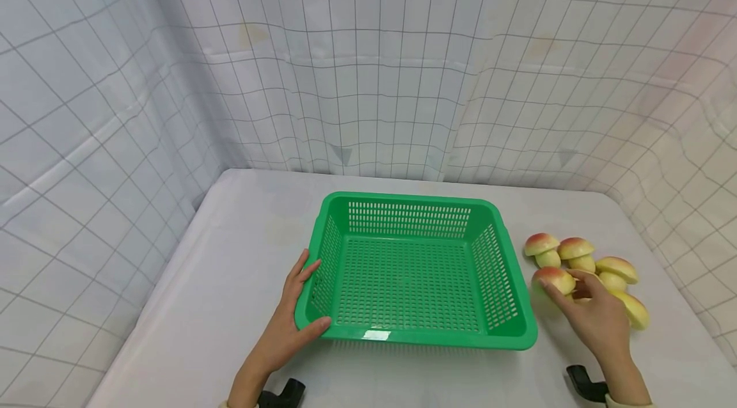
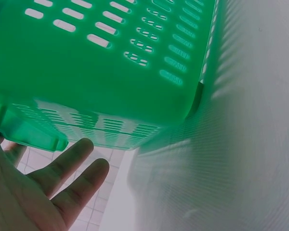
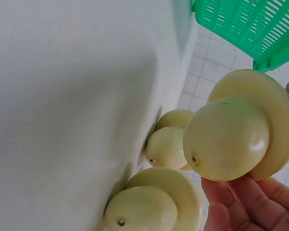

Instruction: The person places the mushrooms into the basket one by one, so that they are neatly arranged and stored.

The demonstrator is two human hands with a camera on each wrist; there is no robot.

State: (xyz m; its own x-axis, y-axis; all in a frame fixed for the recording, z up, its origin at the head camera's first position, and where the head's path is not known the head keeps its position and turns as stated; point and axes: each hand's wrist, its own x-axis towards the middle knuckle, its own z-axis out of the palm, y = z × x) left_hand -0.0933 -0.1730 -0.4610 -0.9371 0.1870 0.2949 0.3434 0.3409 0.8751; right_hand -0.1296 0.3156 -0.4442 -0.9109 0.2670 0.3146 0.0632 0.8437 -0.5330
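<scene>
My right hand (image 1: 599,315) pinches a toy mushroom (image 1: 553,279) with a red-and-yellow cap, right of a green basket (image 1: 426,336). The right wrist view shows this mushroom's pale rounded stem (image 3: 226,139) up close, with the fingers (image 3: 253,199) below it and at its cap. Several similar mushrooms (image 1: 617,267) lie around that hand on the white table. At the basket's near left corner, my left hand (image 1: 288,318) rests on the rim, thumb along the front edge. Its straight, spread fingers (image 2: 82,187) show outside the basket wall in the left wrist view.
The slatted basket stands mid-table, with only its mesh floor (image 1: 403,280) showing inside. A white cloth (image 1: 201,306) covers the table. Grid-patterned white curtains (image 1: 368,75) hang behind and on both sides. Each wrist wears a black device (image 1: 586,384).
</scene>
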